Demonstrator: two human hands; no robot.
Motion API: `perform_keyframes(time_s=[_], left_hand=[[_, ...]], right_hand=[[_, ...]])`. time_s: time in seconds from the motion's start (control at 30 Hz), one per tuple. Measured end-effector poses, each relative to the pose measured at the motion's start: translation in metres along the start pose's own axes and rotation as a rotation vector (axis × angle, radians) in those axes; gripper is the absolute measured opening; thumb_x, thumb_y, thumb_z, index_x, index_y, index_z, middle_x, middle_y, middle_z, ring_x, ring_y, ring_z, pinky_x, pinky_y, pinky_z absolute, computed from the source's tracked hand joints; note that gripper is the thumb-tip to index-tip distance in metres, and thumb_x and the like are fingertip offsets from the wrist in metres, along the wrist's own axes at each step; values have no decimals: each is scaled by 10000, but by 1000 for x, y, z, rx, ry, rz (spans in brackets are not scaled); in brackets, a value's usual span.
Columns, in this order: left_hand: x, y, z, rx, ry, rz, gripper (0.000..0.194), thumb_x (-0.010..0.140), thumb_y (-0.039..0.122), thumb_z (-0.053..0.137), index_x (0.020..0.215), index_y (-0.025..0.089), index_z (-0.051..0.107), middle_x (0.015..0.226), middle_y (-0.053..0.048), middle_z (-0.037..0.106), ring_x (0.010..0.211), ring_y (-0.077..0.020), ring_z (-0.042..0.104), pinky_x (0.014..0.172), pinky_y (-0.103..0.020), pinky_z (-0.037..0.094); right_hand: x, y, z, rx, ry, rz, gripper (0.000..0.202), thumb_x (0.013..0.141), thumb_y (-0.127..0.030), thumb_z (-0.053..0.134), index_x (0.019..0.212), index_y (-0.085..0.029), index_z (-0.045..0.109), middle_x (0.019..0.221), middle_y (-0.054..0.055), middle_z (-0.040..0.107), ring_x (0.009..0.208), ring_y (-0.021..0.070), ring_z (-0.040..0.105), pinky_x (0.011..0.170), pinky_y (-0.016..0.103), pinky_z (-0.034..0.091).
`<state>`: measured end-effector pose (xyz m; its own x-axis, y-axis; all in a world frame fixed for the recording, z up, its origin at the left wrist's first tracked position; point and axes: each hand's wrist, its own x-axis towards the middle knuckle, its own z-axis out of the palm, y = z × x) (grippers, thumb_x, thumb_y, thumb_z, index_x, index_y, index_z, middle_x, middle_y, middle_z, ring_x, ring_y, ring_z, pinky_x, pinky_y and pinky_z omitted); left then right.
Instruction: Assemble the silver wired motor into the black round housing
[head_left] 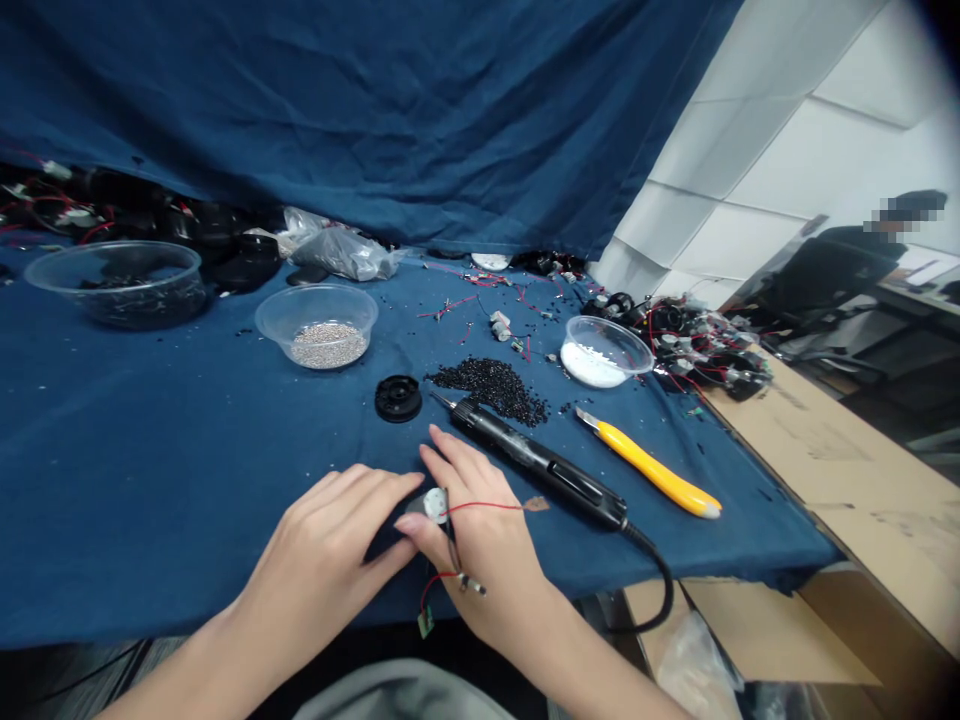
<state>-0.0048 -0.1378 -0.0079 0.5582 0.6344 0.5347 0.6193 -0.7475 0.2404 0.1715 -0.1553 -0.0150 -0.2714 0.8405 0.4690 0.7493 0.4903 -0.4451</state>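
Observation:
Near the front edge of the blue-covered table, both hands meet around a small silver motor (435, 505) with red and dark wires. My right hand (487, 520) is closed on the motor from the right, its thumb against the near side; the wires trail over it, and a small green board (426, 623) hangs below. My left hand (337, 540) touches the motor's left side with bent fingers. Just beyond the hands lie a round black plastic part (398, 398) and a black electric screwdriver (540, 462), its tip pointing left toward that part.
A pile of black screws (491, 388) lies behind the screwdriver. To the right is a yellow-handled knife (652, 468). Clear bowls stand left (116, 290), centre-left (319, 330) and right (606, 352). Wired parts (697, 345) crowd the right edge. A person (840, 265) sits far right.

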Motion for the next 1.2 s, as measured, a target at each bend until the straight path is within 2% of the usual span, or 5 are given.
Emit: perform_keyframes(time_s=[0.27, 0.43, 0.5, 0.7, 1.2], left_hand=[[-4, -5, -7, -154, 10, -131, 140, 902, 259, 633, 1014, 175, 639, 889, -30, 716, 765, -179, 659, 727, -295, 493], [-11, -14, -14, -149, 98, -274, 187, 878, 327, 661, 1016, 202, 645, 920, -32, 715, 769, -183, 668, 666, -281, 504], [-12, -13, -15, -131, 105, -293, 179, 891, 341, 636, 1005, 202, 646, 924, -41, 712, 763, -183, 662, 646, -282, 496], [-14, -10, -15, -112, 93, -276, 148, 903, 332, 630, 1000, 221, 620, 912, -26, 697, 783, -181, 658, 687, -295, 494], [-14, -12, -14, -86, 100, -291, 169, 886, 334, 649, 1008, 221, 625, 908, -7, 658, 769, -160, 632, 695, -266, 489]], right_hand=[[-34, 7, -78, 407, -269, 369, 472, 916, -355, 631, 1367, -249, 536, 1154, 35, 651, 984, 106, 620, 907, 237, 521], [-119, 44, -49, 1347, -1028, 984, 465, 850, -473, 697, 1043, -50, 704, 579, 14, 568, 418, 28, 440, 392, 129, 280], [-152, 66, -10, 1477, -746, 1369, 409, 772, -391, 784, 934, -29, 684, 515, -38, 472, 391, 12, 373, 355, 122, 176], [-187, 125, 60, 1507, -283, 1640, 346, 1003, -373, 518, 788, -102, 509, 556, -98, 317, 408, -17, 197, 367, 96, 172], [-188, 128, 45, 1509, -222, 1760, 355, 1019, -394, 483, 814, -105, 496, 581, -91, 334, 414, -18, 189, 361, 99, 158]])
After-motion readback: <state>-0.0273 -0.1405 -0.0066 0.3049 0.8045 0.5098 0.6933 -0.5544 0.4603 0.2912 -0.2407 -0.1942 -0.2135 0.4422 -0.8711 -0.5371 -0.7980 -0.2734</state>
